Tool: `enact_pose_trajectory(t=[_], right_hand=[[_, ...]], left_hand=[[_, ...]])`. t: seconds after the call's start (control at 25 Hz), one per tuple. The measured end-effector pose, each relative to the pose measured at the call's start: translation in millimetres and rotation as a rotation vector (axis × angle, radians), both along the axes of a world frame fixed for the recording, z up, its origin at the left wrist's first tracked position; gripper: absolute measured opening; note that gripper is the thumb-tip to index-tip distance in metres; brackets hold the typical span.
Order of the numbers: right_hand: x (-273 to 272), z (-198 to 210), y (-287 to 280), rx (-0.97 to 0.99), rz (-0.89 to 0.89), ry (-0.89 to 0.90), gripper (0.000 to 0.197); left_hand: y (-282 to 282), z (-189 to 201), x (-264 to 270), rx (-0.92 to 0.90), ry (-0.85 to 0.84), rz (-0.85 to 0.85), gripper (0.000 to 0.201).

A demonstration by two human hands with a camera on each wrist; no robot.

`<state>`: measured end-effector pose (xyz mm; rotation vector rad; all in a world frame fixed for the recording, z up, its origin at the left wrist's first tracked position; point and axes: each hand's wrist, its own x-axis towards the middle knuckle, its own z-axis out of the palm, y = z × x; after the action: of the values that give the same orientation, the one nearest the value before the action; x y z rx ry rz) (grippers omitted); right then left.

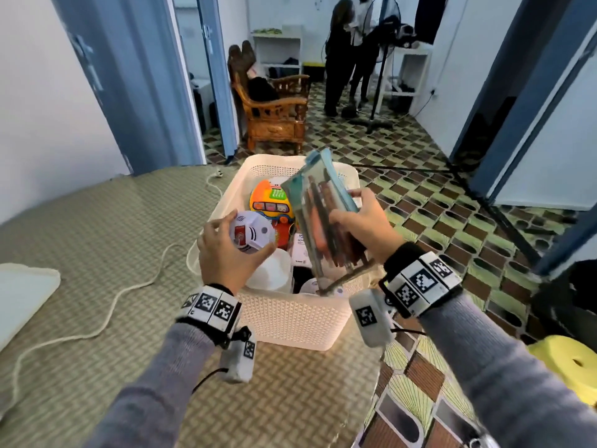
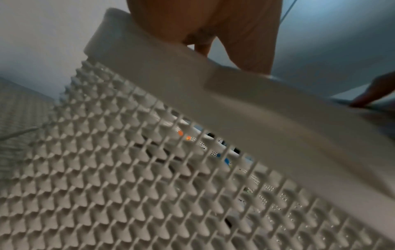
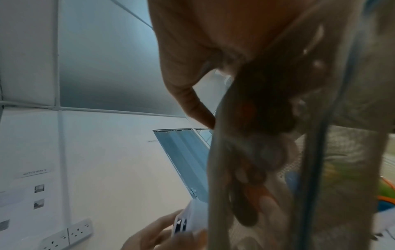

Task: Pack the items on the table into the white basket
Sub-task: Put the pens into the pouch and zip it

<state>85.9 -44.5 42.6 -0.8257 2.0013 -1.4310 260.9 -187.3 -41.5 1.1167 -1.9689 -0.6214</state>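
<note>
The white basket stands on the mat-covered table, and its lattice wall fills the left wrist view. My left hand grips a round white smoke detector over the basket's near left corner. My right hand holds a clear plastic pack of dark utensils, tilted over the basket's right side with its lower end inside. In the right wrist view the pack hangs from my right hand. An orange and yellow toy, white boxes and a white tub lie in the basket.
A white cord snakes across the table left of the basket, and a white slab lies at the far left. The table edge runs just right of the basket, above patterned floor. A yellow object, a wooden armchair and standing people are beyond.
</note>
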Motion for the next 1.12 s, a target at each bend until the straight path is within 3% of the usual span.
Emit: enact_pose_trajectory(t=[0.12, 0.4, 0.6, 0.76, 0.88, 1.12], right_hand=[[-18.6, 9.0, -21.0, 0.032, 0.107, 0.084, 0.050], [-67.8, 13.5, -60.6, 0.040, 0.373, 0.612, 0.050], [-109.0, -5.9, -90.5, 0.066, 0.535, 0.711, 0.050], [-133.8, -19.3, -114.8, 0.022, 0.666, 0.770, 0.048], [-148.4, -22.8, -130.0, 0.006, 0.736, 0.773, 0.048], [-162.8, -51.3, -135.6, 0.249, 0.986, 0.982, 0.059]], left_hand=[[7.8, -4.8, -1.3, -0.161, -0.135, 0.064, 0.093], [11.7, -7.4, 5.2, -0.120, -0.223, 0.107, 0.094], [15.4, -6.3, 4.7, -0.036, -0.189, 0.107, 0.096], [23.7, 1.4, -4.4, 0.034, -0.065, 0.087, 0.091], [41.6, 7.1, -22.8, 0.062, -0.083, 0.096, 0.094], [63.0, -1.0, -39.6, 0.110, -0.139, 0.145, 0.097]])
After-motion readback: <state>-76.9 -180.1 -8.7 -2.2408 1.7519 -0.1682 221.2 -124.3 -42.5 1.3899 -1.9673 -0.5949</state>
